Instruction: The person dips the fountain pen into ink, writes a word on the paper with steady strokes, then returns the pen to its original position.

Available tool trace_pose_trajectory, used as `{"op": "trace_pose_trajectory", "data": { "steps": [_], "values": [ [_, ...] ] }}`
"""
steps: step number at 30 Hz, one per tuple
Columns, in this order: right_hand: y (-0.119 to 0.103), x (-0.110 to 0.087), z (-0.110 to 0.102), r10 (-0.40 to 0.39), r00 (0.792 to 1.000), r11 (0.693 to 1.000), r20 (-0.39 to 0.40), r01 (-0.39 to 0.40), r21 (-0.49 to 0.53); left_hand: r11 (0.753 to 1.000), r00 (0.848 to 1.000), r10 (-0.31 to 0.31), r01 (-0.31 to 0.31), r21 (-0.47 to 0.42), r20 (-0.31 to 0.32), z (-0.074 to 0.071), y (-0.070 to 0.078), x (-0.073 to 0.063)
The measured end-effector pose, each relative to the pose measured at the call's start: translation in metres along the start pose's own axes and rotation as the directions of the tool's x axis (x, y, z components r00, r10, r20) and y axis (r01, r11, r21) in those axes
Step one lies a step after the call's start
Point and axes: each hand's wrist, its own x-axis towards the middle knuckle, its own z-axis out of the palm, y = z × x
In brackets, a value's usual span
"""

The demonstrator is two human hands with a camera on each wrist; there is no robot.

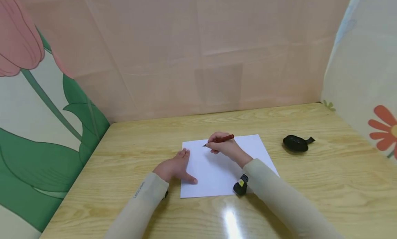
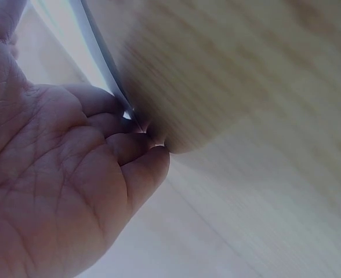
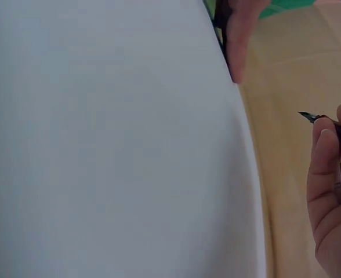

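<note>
A white sheet of paper (image 1: 211, 177) lies on the wooden table. My left hand (image 1: 176, 166) rests at the sheet's left edge, thumb spread onto the paper and fingers pointing away from me. In the left wrist view its palm and fingertips (image 2: 147, 168) show close over the table, beside the paper's edge. Over the upper part of the sheet, my right hand (image 1: 224, 146) pinches a dark red fountain pen (image 1: 224, 138) between thumb and fingers. The pen's pointed nib (image 3: 307, 116) faces left and stands above the paper in the right wrist view.
A black oval thing with a short flared tail (image 1: 295, 143) lies on the table (image 1: 313, 184) to the right of the sheet. A pink cloth wall (image 1: 173, 60) rises behind the table, with flower-printed panels at both sides. Small black devices sit at my wrists.
</note>
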Motion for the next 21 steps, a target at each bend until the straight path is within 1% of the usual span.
{"op": "trace_pose_trajectory", "data": {
  "steps": [7,14,19,21],
  "values": [
    [0.006,0.007,0.007,0.067,0.997,0.998,0.023,-0.067,-0.006,1.0,1.0,-0.01,0.01,-0.013,0.007,-0.001,0.001,0.0],
    [0.015,0.01,0.012,0.068,0.994,0.998,0.082,-0.067,-0.01,1.0,1.0,-0.009,0.009,-0.027,0.004,0.0,0.002,-0.002],
    [0.019,0.011,0.012,0.092,0.993,0.996,0.073,-0.09,-0.018,1.0,1.0,-0.008,0.008,-0.02,0.001,-0.001,0.002,-0.003],
    [0.02,0.012,0.012,0.087,0.994,0.996,0.073,-0.086,-0.016,1.0,1.0,-0.01,0.01,-0.013,0.001,-0.002,0.002,-0.003]
  ]
}}
